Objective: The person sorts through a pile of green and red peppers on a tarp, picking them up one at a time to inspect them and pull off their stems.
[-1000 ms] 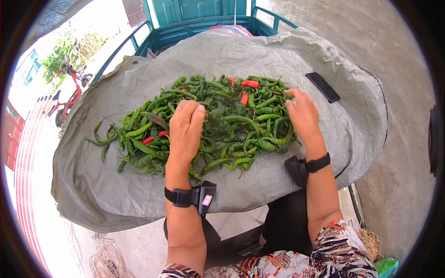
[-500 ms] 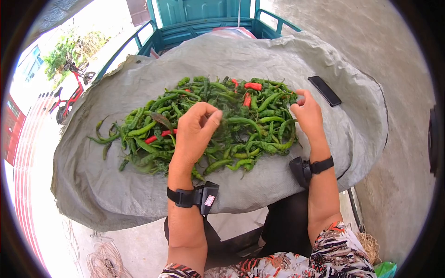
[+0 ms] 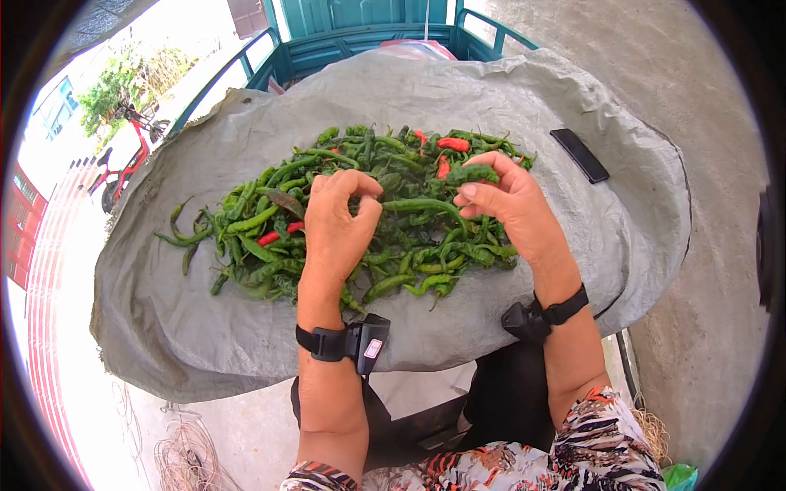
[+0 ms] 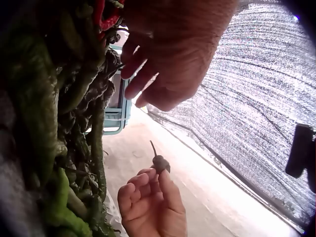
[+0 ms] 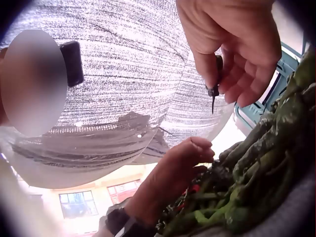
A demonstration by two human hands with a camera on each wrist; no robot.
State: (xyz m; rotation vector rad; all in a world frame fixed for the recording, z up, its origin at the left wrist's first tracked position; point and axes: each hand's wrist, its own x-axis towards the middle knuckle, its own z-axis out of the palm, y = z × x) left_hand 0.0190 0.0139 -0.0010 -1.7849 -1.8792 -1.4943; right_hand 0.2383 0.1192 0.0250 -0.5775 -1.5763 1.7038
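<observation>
My right hand (image 3: 516,204) pinches a dark green chili pepper (image 3: 475,174) between thumb and fingers, above the right side of a heap of green chili peppers (image 3: 409,237). In the left wrist view that pepper (image 4: 160,164) shows its thin stem pointing up from the fingertips. My left hand (image 3: 340,213) hovers over the middle of the heap, its fingers loosely bent and nothing visible in them. A few red chili peppers (image 3: 453,144) lie among the green ones. A brownish, wilted pepper (image 3: 284,202) is just left of my left hand.
The heap lies on a grey woven sheet (image 3: 188,335) with raised, crumpled edges. A black phone (image 3: 580,155) rests on the sheet at the right. Beyond it stands a teal cart bed (image 3: 368,37). Coiled string (image 3: 192,458) lies on the floor at lower left.
My right hand has moved from the heap's right edge inward and left, lifting a green chili pepper. My left hand rose slightly off the heap, then shifted little.
</observation>
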